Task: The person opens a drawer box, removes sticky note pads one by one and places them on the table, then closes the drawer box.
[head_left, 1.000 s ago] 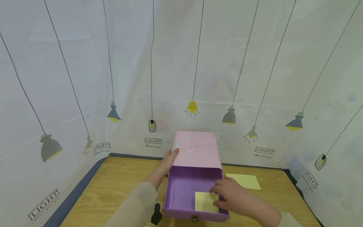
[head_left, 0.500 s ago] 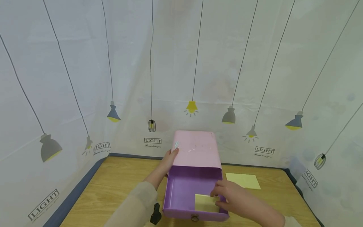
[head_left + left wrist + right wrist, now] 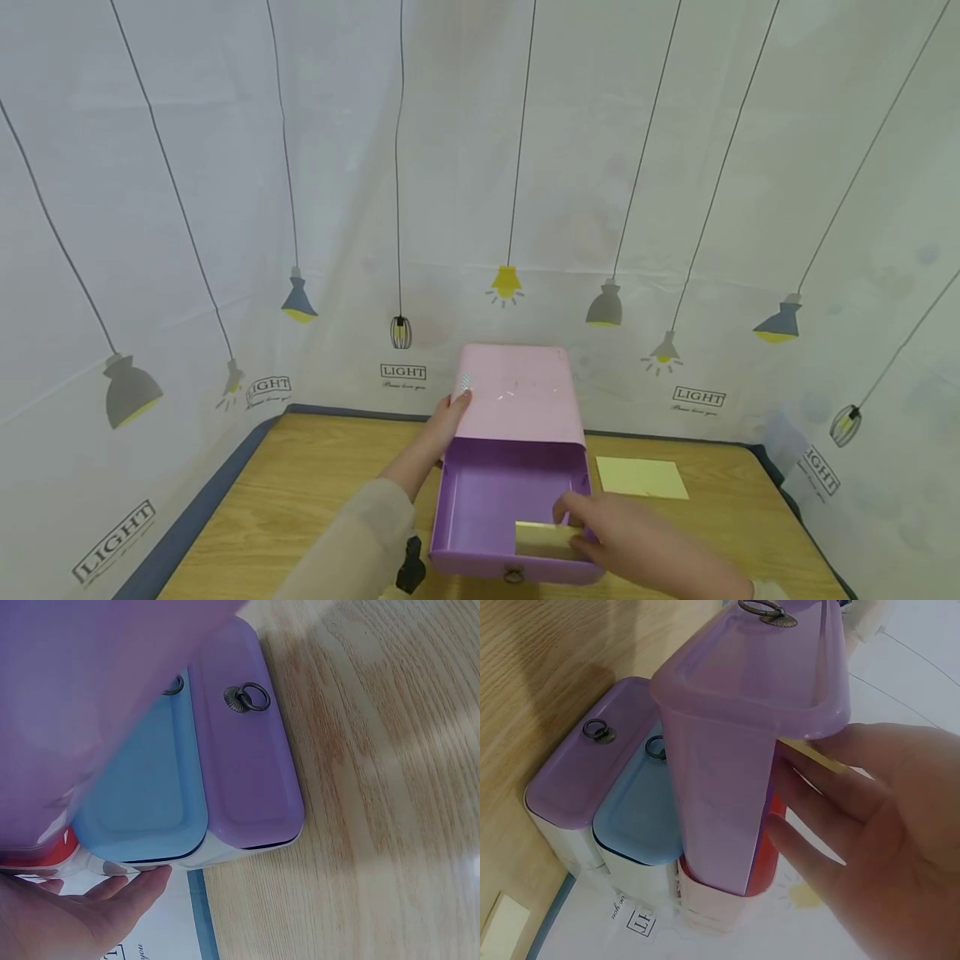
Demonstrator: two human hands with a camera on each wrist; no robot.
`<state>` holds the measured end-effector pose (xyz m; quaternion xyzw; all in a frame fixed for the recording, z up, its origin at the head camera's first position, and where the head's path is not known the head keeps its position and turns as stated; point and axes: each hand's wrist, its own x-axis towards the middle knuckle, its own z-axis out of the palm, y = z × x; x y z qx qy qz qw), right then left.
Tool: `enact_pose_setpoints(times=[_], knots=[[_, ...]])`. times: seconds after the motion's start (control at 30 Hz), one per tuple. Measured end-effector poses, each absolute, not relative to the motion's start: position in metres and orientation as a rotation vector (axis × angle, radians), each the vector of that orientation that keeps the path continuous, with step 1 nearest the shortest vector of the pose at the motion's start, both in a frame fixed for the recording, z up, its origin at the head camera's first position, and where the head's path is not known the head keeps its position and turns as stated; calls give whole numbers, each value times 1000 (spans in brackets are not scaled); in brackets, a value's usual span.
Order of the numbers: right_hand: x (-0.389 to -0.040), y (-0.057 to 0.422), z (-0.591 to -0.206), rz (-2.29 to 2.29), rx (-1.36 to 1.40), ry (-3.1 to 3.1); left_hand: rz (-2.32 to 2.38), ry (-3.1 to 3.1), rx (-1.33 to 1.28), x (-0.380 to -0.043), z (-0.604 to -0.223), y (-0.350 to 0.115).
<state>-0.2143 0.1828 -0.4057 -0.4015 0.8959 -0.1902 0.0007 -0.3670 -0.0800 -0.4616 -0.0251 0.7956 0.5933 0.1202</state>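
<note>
A small drawer cabinet (image 3: 517, 392) with a pink top stands near the back of the table. Its purple top drawer (image 3: 480, 492) is pulled out. My left hand (image 3: 447, 421) rests on the cabinet's left side, thumb on the top; in the left wrist view its fingers lie fairly straight along the side. Inside the drawer's front right corner is a yellow paper pad (image 3: 542, 542), tilted. My right hand (image 3: 611, 529) pinches this pad by its right part; the right wrist view shows the yellow edge (image 3: 814, 755) between thumb and fingers.
Another flat yellow pad (image 3: 642, 477) lies on the wooden table (image 3: 322, 467) right of the cabinet. Below the open drawer are closed blue (image 3: 154, 787) and purple (image 3: 247, 765) drawers with ring pulls. A lamp-printed cloth (image 3: 465, 167) hangs behind the table.
The pad in the drawer has tilted, so less of its face shows from the head. My right hand's fingers have closed in on it. My left hand and the cabinet stay put.
</note>
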Motion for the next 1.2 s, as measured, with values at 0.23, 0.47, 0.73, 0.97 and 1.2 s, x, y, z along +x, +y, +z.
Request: enact_pose_setpoints(times=[0.23, 0.47, 0.73, 0.97, 1.2], knots=[[-215, 185, -401, -707, -1565, 3003, 1746, 2313, -80, -367, -462, -80], [-218, 193, -397, -840, -1592, 3213, 1756, 2315, -66, -368, -463, -80], [-225, 210, -400, -955, -1557, 3261, 1749, 2318, -70, -367, -463, -80], [-230, 226, -411, -895, -1259, 3304, 1748, 2302, -74, -368, -465, -81], [-230, 240, -421, -918, -886, 3251, 1753, 2287, -66, -368, -466, -82]])
